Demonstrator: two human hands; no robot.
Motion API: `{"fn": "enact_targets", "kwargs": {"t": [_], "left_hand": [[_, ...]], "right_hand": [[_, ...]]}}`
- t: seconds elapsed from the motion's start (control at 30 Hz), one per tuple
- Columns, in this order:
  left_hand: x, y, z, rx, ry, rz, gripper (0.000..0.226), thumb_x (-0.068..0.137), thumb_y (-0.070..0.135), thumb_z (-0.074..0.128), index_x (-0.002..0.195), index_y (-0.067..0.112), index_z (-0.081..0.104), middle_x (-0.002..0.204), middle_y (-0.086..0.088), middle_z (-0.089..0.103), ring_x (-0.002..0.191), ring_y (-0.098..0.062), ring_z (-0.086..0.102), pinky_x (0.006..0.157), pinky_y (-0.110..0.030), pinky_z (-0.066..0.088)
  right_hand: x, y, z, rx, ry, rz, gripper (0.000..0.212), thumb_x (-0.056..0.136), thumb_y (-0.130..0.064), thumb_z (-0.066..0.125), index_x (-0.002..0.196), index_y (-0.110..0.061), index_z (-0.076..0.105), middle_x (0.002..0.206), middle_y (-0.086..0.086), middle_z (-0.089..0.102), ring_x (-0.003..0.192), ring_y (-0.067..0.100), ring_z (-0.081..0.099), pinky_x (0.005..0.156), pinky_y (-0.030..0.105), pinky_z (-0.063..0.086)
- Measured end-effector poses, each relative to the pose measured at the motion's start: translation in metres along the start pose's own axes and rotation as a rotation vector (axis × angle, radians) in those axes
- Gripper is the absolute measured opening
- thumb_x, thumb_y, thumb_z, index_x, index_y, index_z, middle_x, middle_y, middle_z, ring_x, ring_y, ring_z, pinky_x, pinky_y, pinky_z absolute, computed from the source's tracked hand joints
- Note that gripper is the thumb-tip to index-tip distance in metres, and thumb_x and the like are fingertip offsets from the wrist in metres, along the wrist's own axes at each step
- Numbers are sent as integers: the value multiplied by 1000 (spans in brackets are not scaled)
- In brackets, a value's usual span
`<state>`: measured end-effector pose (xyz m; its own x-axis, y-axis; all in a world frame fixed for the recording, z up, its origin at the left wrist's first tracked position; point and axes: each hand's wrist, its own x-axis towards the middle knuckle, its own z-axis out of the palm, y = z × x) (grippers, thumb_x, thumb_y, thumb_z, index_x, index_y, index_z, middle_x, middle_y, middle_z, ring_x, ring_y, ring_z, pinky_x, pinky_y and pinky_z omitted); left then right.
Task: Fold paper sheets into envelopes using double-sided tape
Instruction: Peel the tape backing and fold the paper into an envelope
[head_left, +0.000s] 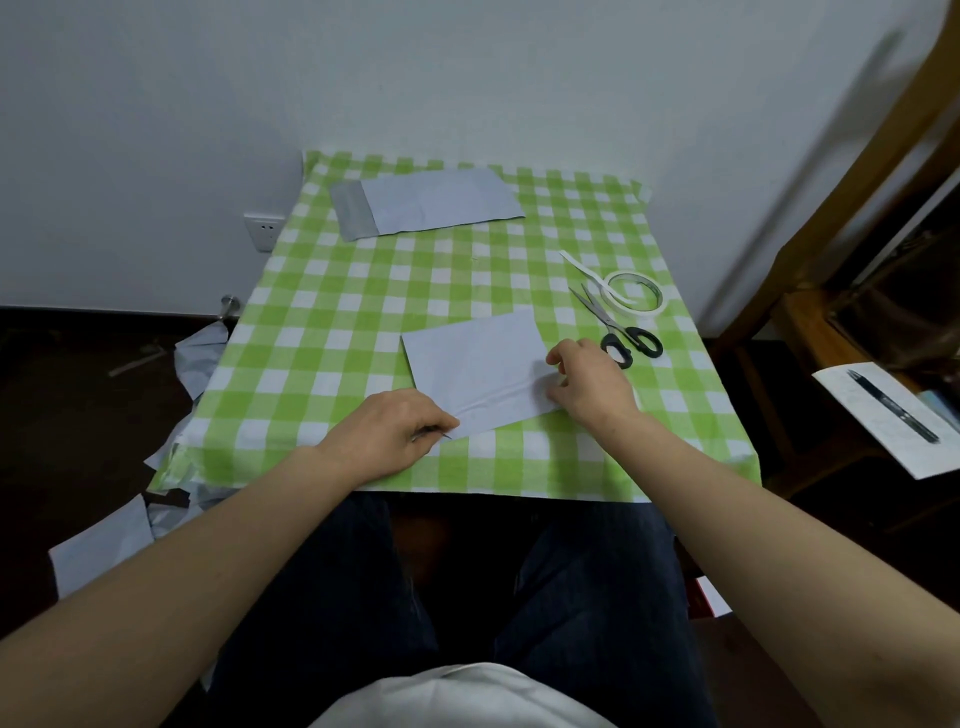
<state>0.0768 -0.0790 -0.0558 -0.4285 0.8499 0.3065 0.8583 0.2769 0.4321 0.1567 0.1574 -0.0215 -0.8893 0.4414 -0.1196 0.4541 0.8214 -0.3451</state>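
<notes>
Paper sheet (475, 364): left hand (384, 436) pinches near corner, right hand (592, 384) pinches right edge; uneven pull may skew the crease.

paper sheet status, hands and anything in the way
Hands: left hand pinches the paper sheet at its near corner; right hand on its right edge, grip unclear. Sheet flat on the tablecloth. Scissors beside right hand, off the sheet.

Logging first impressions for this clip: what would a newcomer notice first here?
The green-checked tablecloth dominates, with a pale paper sheet near its front edge, the left hand pinching its near corner and the right hand at its right edge. To the right lie scissors and a tape roll.
</notes>
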Motion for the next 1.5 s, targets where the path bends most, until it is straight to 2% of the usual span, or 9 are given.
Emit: {"fn": "enact_targets", "kwargs": {"t": [0.3,0.6,0.83,0.93,1.03,1.17,1.3,1.4,1.5], "left_hand": [[1,1,-1,17,7,13,21,73,17,64,90,14,76,81,4,73,76,-14,68,65,-22,54],[0,1,0,19,9,13,21,73,17,64,91,14,76,81,4,73,77,-13,67,66,-21,53],[1,1,0,19,14,10,21,72,15,65,90,13,76,81,4,73,77,-14,67,67,-18,50],[1,2,0,13,11,19,20,73,13,65,90,12,76,82,2,73,76,-15,68,69,-25,54],[1,1,0,6,5,23,21,73,12,66,91,12,76,82,2,73,77,-15,68,68,-28,56],[0,0,1,20,19,32,21,73,15,64,90,15,76,80,5,72,76,-12,66,65,-27,56],[1,-1,2,27,19,36,20,73,17,64,89,16,76,79,6,72,75,-11,64,62,-25,56],[2,-2,2,30,21,39,22,76,22,59,89,16,76,79,6,72,77,-5,59,61,-22,53],[1,-2,4,10,27,35,20,74,17,62,87,13,75,77,3,72,81,-6,54,65,-20,45]], "right_hand": [[-3,-1,3,-70,25,-8,34,90,-4,52,123,-8,50,123,12,47,100,32,55,76,39,49],[-8,1,9,-10,50,14,30,91,-6,50,120,-10,52,123,8,46,99,28,55,74,37,47],[-9,1,9,-26,82,18,27,90,-7,53,117,-10,52,122,7,45,97,27,54,68,34,44],[-7,8,3,-28,102,17,31,86,-10,62,116,-9,54,121,6,44,101,25,51,68,32,42],[-5,17,0,75,127,44,34,84,-8,64,118,-10,55,121,6,48,106,25,51,73,30,41],[-17,24,6,53,249,-143,37,85,5,47,114,-8,66,118,9,58,112,28,50,88,35,43],[-35,25,10,-100,144,-371,51,76,7,48,116,-17,68,116,7,60,111,30,50,87,31,33],[-39,30,10,-245,9,-356,53,86,-3,52,130,-33,56,124,0,49,116,23,40,87,27,25],[-33,45,9,-259,18,-234,43,92,-17,48,131,-33,54,121,0,48,112,24,42,82,28,26]]}}
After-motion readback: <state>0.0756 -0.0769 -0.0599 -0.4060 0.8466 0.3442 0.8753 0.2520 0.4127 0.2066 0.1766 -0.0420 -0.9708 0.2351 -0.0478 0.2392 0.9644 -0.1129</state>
